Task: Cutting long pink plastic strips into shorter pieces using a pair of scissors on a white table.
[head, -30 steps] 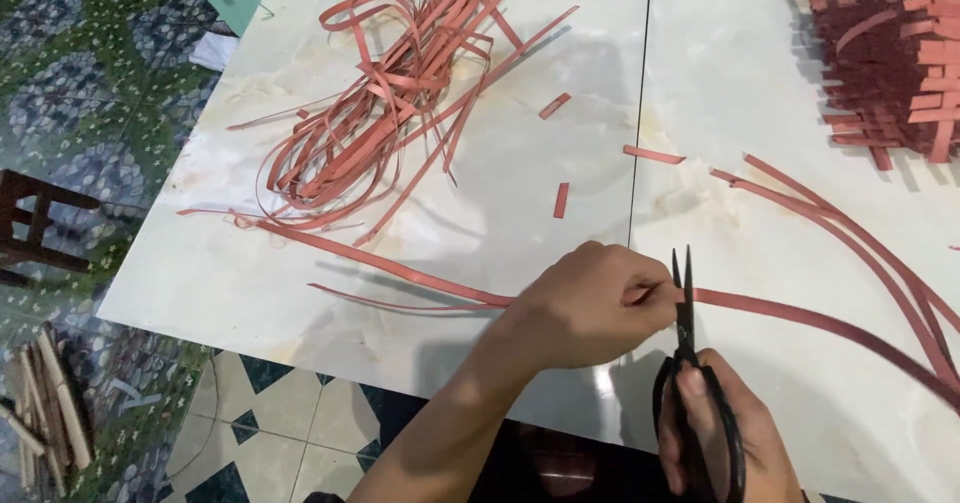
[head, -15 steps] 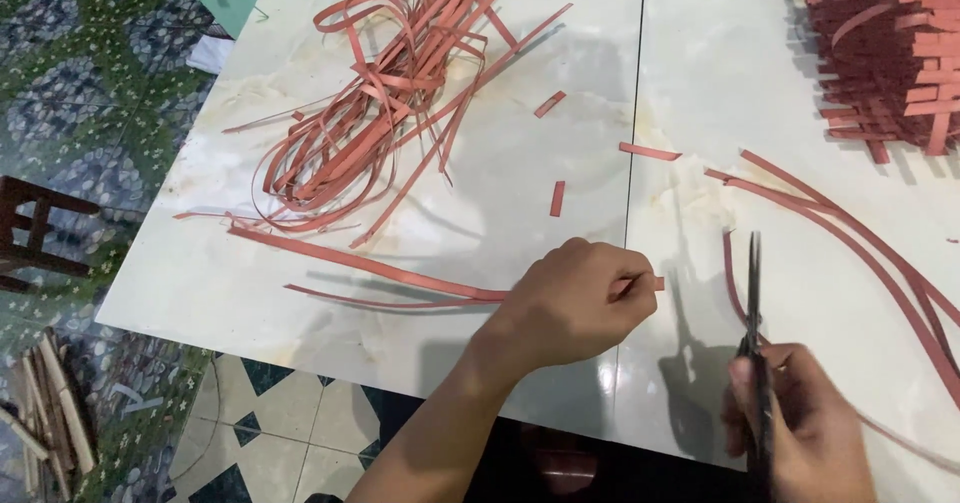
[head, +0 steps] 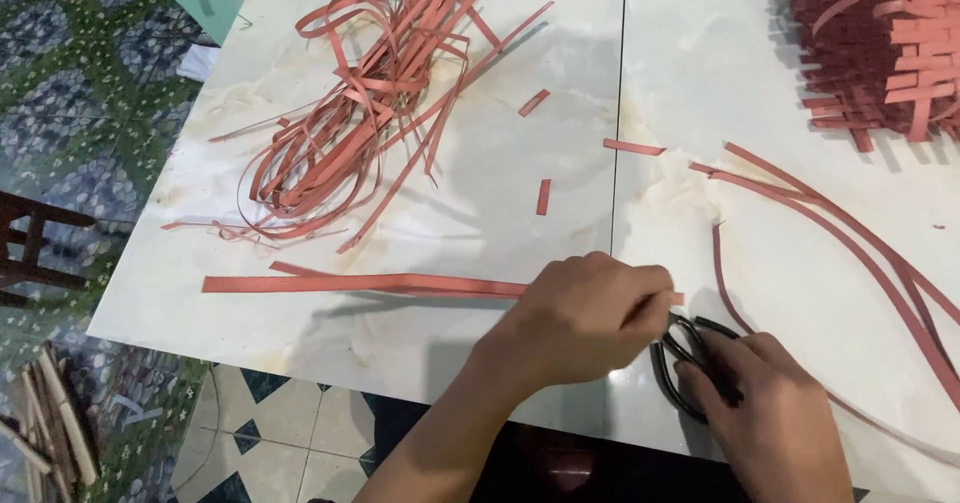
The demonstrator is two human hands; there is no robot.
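My left hand (head: 590, 318) pinches a flat red strip (head: 360, 284) near the desk's front edge. My right hand (head: 775, 413) grips black scissors (head: 685, 358). The strip looks light and floppy, best held near its end.

One view only, from a head-worn camera above the near edge of the white marble slab (head: 420, 353), tilted steeply down and facing away from the wearer toward 12 o'clock. It sits close: the left hand (head: 585, 318) and right hand (head: 770, 418) fill the lower frame at 5 to 6 o'clock. Patterned floor (head: 70, 93) shows at 9 o'clock; no second view overlaps.
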